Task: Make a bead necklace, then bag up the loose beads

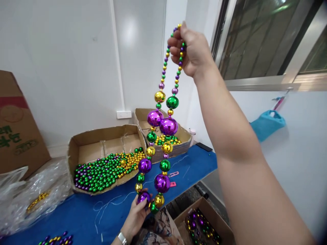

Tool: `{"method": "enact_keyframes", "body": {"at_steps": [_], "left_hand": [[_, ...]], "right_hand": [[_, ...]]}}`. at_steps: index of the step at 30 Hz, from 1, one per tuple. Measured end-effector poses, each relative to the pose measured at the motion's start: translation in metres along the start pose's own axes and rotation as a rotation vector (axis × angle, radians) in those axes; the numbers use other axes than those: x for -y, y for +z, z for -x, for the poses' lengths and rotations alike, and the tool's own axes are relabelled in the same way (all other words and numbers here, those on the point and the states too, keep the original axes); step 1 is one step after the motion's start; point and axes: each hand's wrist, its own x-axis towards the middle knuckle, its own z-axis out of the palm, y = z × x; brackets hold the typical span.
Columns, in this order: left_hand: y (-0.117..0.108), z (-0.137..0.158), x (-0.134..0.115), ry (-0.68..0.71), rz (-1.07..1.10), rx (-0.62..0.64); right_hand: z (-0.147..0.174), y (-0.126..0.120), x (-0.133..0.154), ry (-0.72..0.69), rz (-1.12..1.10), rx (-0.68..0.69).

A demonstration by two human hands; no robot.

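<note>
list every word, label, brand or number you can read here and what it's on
Nothing reads clearly enough to quote.
Large green lettering on the cardboard box at left: cut off and unclear.
Smaller print beside it: too blurred.
Small pink object: dark marks too small to read.
</note>
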Motion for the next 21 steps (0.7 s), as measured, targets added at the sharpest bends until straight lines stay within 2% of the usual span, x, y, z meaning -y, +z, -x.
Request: {"method": "enact_keyframes", "body": {"at_steps": [6, 11, 13, 18, 21], "left_hand": [[-0.012, 0.015, -0.022, 0.018, -0.017, -0.119], [-0.026, 0.024, -0.034, 0.032, -0.028, -0.179], [-0.029, 0.027, -0.038, 0.033, -0.047, -0.187], [-0.030, 0.031, -0.042, 0.022, -0.090, -0.223], [-0.028, 0.032, -0.042, 0.018, -0.109, -0.238]], "right_hand": [[0.008, -0.055, -0.036, 0.081, 0.032, -0.191], [0.022, -0.094, -0.065, 0.139, 0.096, -0.258], [0.026, -0.105, -0.074, 0.170, 0.143, -0.267], [0.033, -0.120, -0.091, 0.179, 0.171, -0.183], [0.035, -0.126, -0.100, 0.183, 0.132, -0.225]]}}
